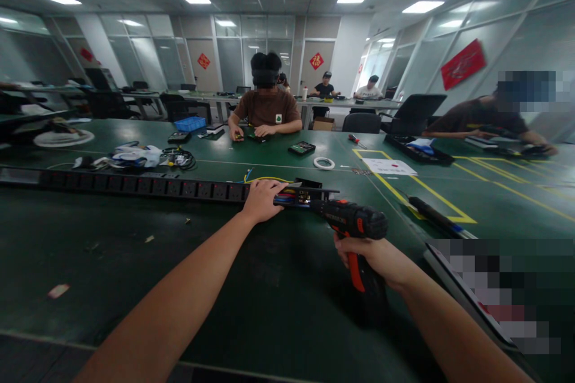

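Observation:
A long black power strip [179,187] with a row of sockets lies across the green table. Its right end is open, with coloured wires [285,197] and a small circuit board [305,198] showing inside. Near that end my left hand [263,200] is closed over the strip from above; some fingertips are hidden. My right hand [366,251] wraps round the handle of a black and orange cordless drill [354,218]. The drill points left, its tip at the open end of the strip; whether it touches a screw cannot be made out.
Right of the drill lies a dark pen-like tool [433,215] near yellow tape lines. Beyond the strip are a white tape ring [324,163], a red screwdriver [357,140], bundled cables [179,157] and a blue basket [190,124]. A person [266,108] works opposite.

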`<state>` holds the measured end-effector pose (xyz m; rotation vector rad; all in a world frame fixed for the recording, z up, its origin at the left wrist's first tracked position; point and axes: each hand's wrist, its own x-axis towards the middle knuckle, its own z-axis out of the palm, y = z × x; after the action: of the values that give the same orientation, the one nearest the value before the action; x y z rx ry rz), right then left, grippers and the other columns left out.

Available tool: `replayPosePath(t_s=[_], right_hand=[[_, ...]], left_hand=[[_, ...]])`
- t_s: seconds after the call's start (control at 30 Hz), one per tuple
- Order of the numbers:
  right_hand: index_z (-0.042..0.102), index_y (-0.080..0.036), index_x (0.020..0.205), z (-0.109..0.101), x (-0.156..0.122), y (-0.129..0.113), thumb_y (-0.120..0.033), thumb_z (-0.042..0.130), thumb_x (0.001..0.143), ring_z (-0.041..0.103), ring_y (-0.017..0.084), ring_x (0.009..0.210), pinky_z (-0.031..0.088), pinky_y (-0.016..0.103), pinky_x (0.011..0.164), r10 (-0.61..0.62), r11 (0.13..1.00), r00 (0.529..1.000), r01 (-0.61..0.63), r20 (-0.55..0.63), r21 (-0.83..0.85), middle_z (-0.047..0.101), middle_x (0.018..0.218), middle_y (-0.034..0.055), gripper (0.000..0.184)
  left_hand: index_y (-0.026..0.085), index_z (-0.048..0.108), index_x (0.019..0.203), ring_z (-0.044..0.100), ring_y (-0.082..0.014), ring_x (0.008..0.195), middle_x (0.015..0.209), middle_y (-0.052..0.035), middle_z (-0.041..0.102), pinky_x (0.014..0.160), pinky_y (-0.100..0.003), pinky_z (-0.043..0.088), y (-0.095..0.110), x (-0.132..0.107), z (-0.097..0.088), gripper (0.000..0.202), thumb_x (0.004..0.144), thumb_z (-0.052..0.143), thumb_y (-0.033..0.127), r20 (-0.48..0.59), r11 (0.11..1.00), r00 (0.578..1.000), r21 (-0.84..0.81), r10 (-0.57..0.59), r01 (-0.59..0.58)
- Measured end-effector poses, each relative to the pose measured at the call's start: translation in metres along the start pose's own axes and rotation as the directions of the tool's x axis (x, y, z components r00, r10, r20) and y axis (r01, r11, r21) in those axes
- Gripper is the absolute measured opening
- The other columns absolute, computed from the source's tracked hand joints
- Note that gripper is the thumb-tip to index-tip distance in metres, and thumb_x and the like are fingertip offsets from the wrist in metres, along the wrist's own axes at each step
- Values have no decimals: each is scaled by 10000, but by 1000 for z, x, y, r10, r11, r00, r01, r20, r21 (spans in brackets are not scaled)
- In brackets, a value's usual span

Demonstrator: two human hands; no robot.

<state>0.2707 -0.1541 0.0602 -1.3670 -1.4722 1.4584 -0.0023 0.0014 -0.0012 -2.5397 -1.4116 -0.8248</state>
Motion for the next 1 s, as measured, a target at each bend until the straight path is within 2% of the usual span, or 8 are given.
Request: replayPosePath(t_s=[1.0], right_hand=[[638,-187,711,1,0,-2,-310,692,717,544,167,576,427,297,604,-9,1000,1000,9,0,-10,588,596,-2,134]], left_hand=[[318,583,1381,534,-318,1258,1328,-49,643,1066,-507,318,3,0,-3,671,744,786,376,-10,1000,1000,10,2,-2]])
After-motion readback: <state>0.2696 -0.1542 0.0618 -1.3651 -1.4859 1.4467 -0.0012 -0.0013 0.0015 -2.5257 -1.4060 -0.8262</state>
